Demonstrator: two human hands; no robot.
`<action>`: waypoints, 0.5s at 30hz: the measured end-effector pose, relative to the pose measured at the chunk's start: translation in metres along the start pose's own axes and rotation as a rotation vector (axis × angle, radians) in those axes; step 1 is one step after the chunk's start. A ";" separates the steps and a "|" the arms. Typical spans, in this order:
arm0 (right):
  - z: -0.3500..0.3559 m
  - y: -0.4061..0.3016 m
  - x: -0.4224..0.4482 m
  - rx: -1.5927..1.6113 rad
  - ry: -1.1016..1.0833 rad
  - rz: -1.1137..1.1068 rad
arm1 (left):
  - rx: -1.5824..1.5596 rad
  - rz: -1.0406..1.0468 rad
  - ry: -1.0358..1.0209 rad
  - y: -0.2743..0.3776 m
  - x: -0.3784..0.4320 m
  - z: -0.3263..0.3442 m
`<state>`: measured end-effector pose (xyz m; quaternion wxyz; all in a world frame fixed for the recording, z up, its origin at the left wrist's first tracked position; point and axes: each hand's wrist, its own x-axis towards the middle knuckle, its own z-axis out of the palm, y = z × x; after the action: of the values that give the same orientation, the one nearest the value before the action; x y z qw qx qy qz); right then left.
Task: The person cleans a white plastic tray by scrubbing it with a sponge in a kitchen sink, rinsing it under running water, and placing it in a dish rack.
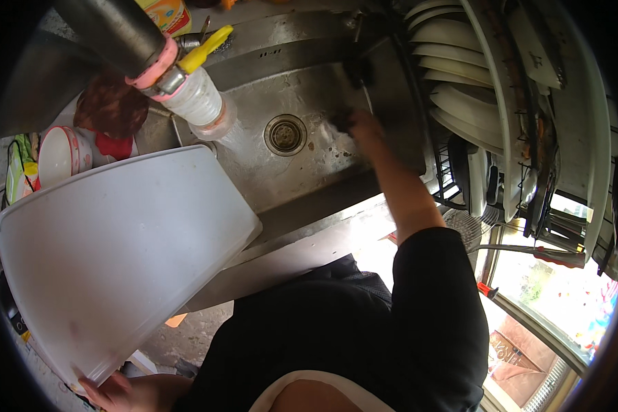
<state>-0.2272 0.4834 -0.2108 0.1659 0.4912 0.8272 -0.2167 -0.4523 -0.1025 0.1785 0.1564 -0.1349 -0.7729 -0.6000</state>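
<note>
My left hand (108,391) grips the near lower corner of a large white plastic panel (129,247) with rounded corners and a raised rim. The panel slants over the left part of a stainless steel sink (268,185), and its right end hangs inside the basin. Blurred, my right hand (363,131) is low in the right half of the sink. A dark patch lies at its fingers; whether it is a held scrubber or shadow I cannot tell. Left of that hand is the round drain strainer (286,135), with small dark bits on the wet metal nearby.
Water runs from a tap extension (198,103) with a yellow-keyed clamp (203,49). Plates (458,62) stand in a rack on the right, above a wire-mesh strainer (466,224). A bowl (59,154) and a brown cloth-like item (112,105) sit at left.
</note>
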 end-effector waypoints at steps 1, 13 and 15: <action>-0.005 0.038 0.010 -0.151 -0.024 0.099 | 0.198 0.110 -0.030 -0.007 0.000 -0.005; 0.032 -0.126 -0.062 0.615 -0.325 0.127 | -0.367 -0.101 -0.230 -0.094 0.008 -0.160; 0.031 -0.134 -0.049 0.654 -0.282 0.133 | -0.426 -0.166 -0.192 -0.089 0.009 -0.153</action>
<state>-0.3214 0.3738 -0.1866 0.1262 0.5363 0.6493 -0.5242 -0.4838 -0.2721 0.1382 0.0002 -0.1571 -0.6488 -0.7445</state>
